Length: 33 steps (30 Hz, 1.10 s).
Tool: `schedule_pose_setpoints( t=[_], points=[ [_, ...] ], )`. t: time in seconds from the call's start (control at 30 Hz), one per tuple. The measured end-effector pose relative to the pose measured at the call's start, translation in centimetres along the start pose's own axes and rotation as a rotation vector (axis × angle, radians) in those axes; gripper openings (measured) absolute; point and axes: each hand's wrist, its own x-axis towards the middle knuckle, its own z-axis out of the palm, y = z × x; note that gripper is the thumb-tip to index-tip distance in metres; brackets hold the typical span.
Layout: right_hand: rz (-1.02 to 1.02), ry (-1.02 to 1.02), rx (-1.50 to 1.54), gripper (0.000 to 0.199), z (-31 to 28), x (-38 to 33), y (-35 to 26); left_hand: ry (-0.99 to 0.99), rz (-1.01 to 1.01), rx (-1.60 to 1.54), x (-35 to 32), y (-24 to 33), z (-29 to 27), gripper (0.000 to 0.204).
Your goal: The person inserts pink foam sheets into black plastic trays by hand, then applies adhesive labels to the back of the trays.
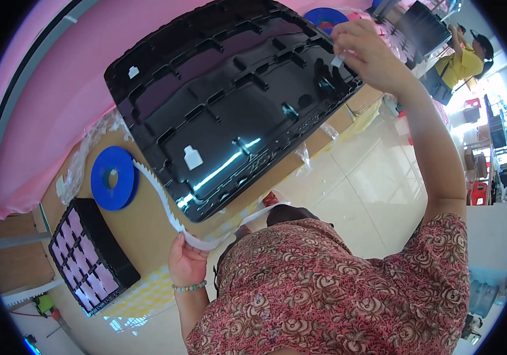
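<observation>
A large glossy black plastic panel (229,94) with rows of raised ribs lies across the table before me. Two white stickers, a lower one (192,158) and an upper one (133,72), are on its left part. At the panel's far right corner my right hand (367,54) pinches a small white sticker (337,61) against or just above the surface; I cannot tell which. My left hand (189,260), low by the panel's near left corner, grips a white sticker strip (161,195). That strip runs up to a blue reel (113,178) lying flat on the table.
A black tray-like part with pinkish panels (90,254) sits at the table's left end. Another blue reel (326,21) lies beyond the panel. Pink cloth (46,118) hangs along the back left. A person in yellow (463,62) works at the far right, near shelves.
</observation>
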Motion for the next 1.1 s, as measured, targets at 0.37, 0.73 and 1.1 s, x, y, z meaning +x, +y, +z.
schedule_pose_setpoints(
  t=[0.37,0.73,1.1],
  points=[
    [0.128,0.072,-0.057,0.015,3.8,0.8,0.9,-0.012,0.022,0.078,0.8,-1.9,0.4,0.016],
    [0.232,-0.206,1.171,0.028,10.3,-9.0,-27.8,-0.075,-0.121,0.215,2.6,-1.4,0.6,0.015],
    [0.706,-0.082,1.412,0.021,17.4,-7.5,-35.5,-0.043,-0.093,0.312,2.3,-1.8,0.2,0.02]
  ],
)
